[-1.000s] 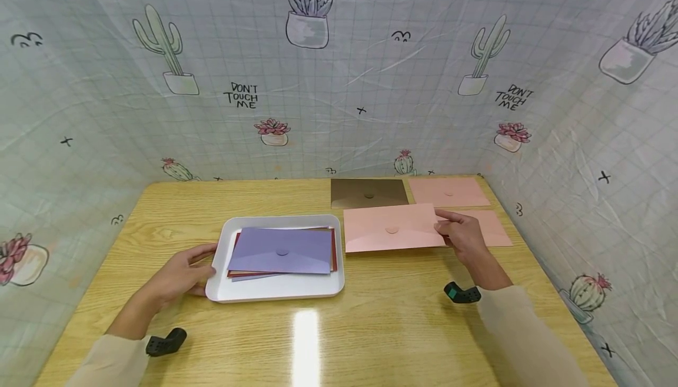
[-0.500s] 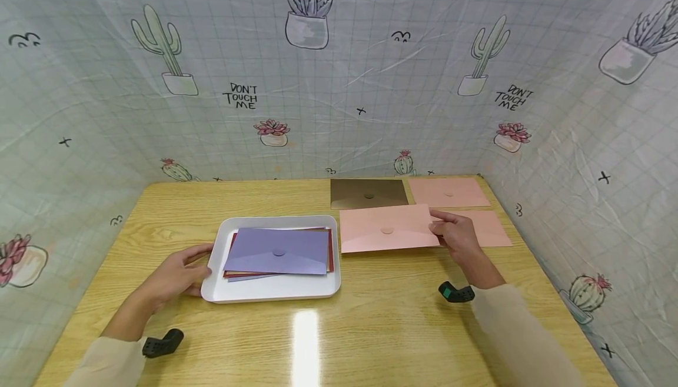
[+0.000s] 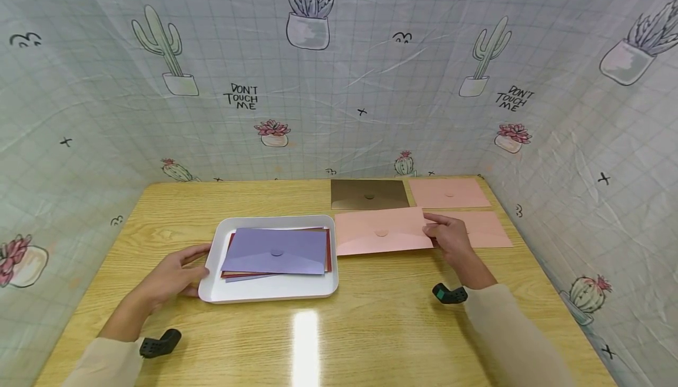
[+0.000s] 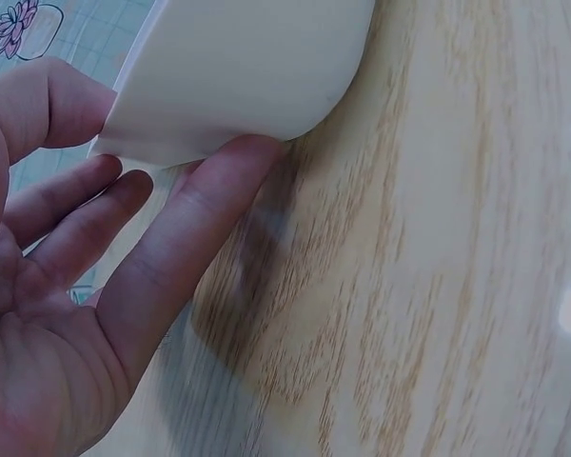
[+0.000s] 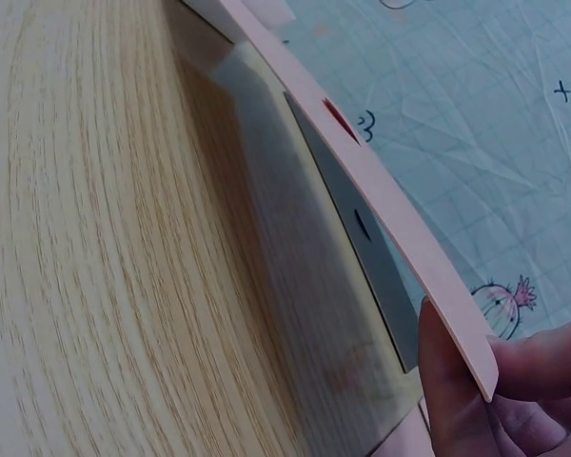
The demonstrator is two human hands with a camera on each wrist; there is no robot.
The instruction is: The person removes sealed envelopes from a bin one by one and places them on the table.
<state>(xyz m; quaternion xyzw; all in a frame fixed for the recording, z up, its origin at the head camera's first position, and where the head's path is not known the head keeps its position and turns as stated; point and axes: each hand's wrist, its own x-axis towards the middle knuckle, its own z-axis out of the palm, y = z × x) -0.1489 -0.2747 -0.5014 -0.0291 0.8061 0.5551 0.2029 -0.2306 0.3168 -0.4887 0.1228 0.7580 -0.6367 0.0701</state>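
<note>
My left hand (image 3: pixel 172 278) holds the left end of a white tray (image 3: pixel 265 289), the thumb against its outer wall in the left wrist view. Inside the tray lies a stack of envelopes, with a purple envelope (image 3: pixel 275 250) on top and red, tan and bluish edges showing beneath. To the right of the tray, my right hand (image 3: pixel 452 243) pinches the right end of a pink envelope (image 3: pixel 381 232) between thumb and fingers. Seen edge-on in the right wrist view, this envelope is raised over the wooden table. Its left end comes right up to the tray's right rim.
A brown envelope (image 3: pixel 369 193) and another pink envelope (image 3: pixel 449 192) lie along the table's back edge. Partly behind my right hand is a further pink envelope (image 3: pixel 486 229). Printed fabric (image 3: pixel 365 75) surrounds the wooden table (image 3: pixel 371 328) at the back and sides.
The tray has slid a little to the left along with my left hand. My right hand has carried the pink envelope slightly left as well. The other envelopes on the table have stayed put.
</note>
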